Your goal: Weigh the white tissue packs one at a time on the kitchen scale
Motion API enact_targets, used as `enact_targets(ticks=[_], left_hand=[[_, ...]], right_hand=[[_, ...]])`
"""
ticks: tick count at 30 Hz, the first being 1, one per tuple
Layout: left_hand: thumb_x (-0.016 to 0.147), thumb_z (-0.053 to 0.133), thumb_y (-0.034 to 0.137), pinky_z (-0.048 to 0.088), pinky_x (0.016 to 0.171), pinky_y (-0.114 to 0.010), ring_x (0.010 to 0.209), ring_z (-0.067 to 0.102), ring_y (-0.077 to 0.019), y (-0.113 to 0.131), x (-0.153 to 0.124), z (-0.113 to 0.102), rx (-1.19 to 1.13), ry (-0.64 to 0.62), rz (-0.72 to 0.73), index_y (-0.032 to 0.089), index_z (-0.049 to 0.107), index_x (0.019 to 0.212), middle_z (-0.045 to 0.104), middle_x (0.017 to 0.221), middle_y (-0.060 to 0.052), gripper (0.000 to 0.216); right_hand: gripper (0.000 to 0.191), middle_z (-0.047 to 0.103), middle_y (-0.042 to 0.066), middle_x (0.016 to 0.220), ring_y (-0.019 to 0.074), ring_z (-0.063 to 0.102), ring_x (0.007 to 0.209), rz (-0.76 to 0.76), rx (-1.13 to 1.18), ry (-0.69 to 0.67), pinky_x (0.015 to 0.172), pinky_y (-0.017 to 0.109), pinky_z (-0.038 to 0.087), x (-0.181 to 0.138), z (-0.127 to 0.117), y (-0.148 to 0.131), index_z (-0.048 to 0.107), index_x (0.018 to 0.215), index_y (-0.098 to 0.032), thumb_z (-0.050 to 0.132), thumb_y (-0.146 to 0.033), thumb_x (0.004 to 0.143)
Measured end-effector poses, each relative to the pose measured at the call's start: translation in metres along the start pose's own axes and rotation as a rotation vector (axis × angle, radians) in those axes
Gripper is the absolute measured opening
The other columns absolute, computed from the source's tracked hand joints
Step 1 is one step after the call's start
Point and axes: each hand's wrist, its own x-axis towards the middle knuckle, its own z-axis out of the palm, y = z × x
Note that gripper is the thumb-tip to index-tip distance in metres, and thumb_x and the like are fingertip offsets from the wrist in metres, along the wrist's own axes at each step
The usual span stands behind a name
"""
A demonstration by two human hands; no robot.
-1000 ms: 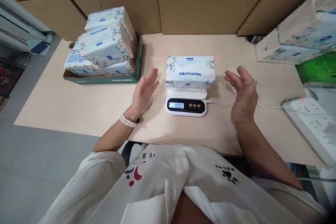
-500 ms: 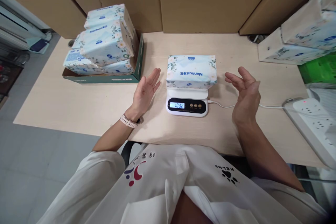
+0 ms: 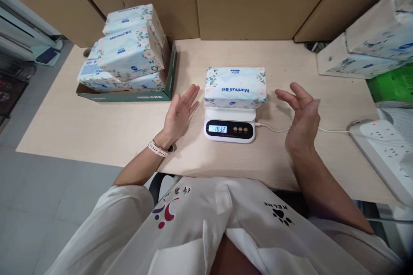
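Note:
A floral, light-blue pack of tissues (image 3: 235, 88) rests on a white digital scale (image 3: 230, 115), whose lit display reads what looks like 103.2. To the left of the pack, my left hand (image 3: 180, 114) is held with its fingers stretched out, a small gap from the wrapper. On the other side, my right hand (image 3: 301, 118) hovers with fingers apart, its palm turned inward and nothing in it. Neither hand touches the pack or the scale. The scale's top plate is mostly hidden under the pack.
A green cardboard tray (image 3: 129, 96) at the left holds several stacked tissue packs. More tissue packs (image 3: 342, 62) stand at the right, beside a green item (image 3: 392, 84). A white cable (image 3: 274, 130) runs from the scale towards a power strip (image 3: 383, 137). Cardboard (image 3: 245, 4) lines the back.
Both hands have moved very slightly inward towards the tissue pack. The pack, the scale and its reading look the same.

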Motion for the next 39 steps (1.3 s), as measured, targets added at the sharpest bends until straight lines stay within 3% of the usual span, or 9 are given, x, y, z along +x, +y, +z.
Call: enact_targets(ticks=[3, 15, 19, 21, 24, 34, 39], left_hand=[[0.097, 0.042, 0.083, 0.02, 0.139, -0.052, 0.172, 0.02, -0.0277, -0.001, 0.0, -0.001, -0.015, -0.005, -0.005, 0.033, 0.054, 0.158, 0.037, 0.178, -0.002, 0.08], [0.091, 0.043, 0.092, 0.017, 0.14, -0.051, 0.173, 0.013, -0.0245, -0.007, 0.002, -0.003, -0.023, -0.015, -0.019, 0.044, 0.04, 0.165, 0.035, 0.179, 0.003, 0.088], [0.093, 0.04, 0.09, 0.016, 0.14, -0.05, 0.173, 0.013, -0.0237, -0.006, 0.001, -0.002, -0.014, -0.019, -0.03, 0.043, 0.036, 0.167, 0.033, 0.18, 0.004, 0.088], [0.095, 0.038, 0.089, 0.015, 0.141, -0.05, 0.173, 0.012, -0.023, -0.006, 0.001, -0.001, -0.015, -0.017, -0.036, 0.042, 0.033, 0.169, 0.031, 0.181, 0.004, 0.088], [0.098, 0.034, 0.086, 0.014, 0.141, -0.046, 0.173, 0.012, -0.0204, -0.006, 0.001, 0.0, -0.026, -0.02, -0.054, 0.04, 0.027, 0.172, 0.027, 0.182, 0.004, 0.088], [0.1, 0.03, 0.081, 0.012, 0.141, -0.042, 0.173, 0.012, -0.0179, -0.009, 0.003, 0.003, -0.067, -0.005, -0.088, 0.038, 0.016, 0.174, 0.023, 0.183, 0.005, 0.087], [0.1, 0.03, 0.082, 0.011, 0.141, -0.041, 0.173, 0.01, -0.017, -0.011, 0.005, 0.001, -0.07, -0.01, -0.082, 0.035, 0.013, 0.175, 0.019, 0.184, 0.003, 0.09]], right_hand=[[0.08, 0.08, 0.007, 0.133, 0.03, 0.06, 0.149, 0.015, 0.008, -0.051, 0.134, 0.069, 0.021, 0.0, 0.0, 0.003, 0.065, 0.147, -0.03, 0.022, -0.079, 0.102], [0.088, 0.073, 0.013, 0.145, 0.0303, 0.054, 0.154, -0.016, -0.005, -0.15, 0.136, 0.063, 0.025, -0.001, -0.003, 0.003, 0.059, 0.155, -0.026, 0.021, -0.084, 0.1], [0.09, 0.052, 0.011, 0.169, 0.0303, 0.044, 0.163, 0.006, 0.048, -0.252, 0.138, 0.06, 0.02, 0.002, -0.007, 0.01, 0.039, 0.169, -0.033, 0.025, -0.087, 0.098], [0.096, 0.04, 0.011, 0.176, 0.0326, 0.046, 0.161, 0.013, 0.083, -0.291, 0.137, 0.06, 0.023, 0.004, -0.007, 0.012, 0.028, 0.173, -0.035, 0.03, -0.09, 0.095], [0.1, 0.033, 0.013, 0.179, 0.0362, 0.054, 0.155, 0.024, 0.099, -0.29, 0.135, 0.062, 0.027, 0.004, -0.007, 0.011, 0.024, 0.175, -0.035, 0.034, -0.092, 0.093], [0.095, 0.033, 0.007, 0.181, 0.0382, 0.053, 0.155, -0.017, 0.001, -0.348, 0.132, 0.071, 0.029, 0.006, -0.005, 0.015, 0.013, 0.174, -0.045, 0.021, -0.093, 0.093], [0.087, 0.04, 0.006, 0.177, 0.036, 0.047, 0.16, -0.018, -0.008, -0.348, 0.134, 0.07, 0.027, 0.003, -0.006, 0.014, 0.018, 0.174, -0.043, 0.015, -0.086, 0.098]])
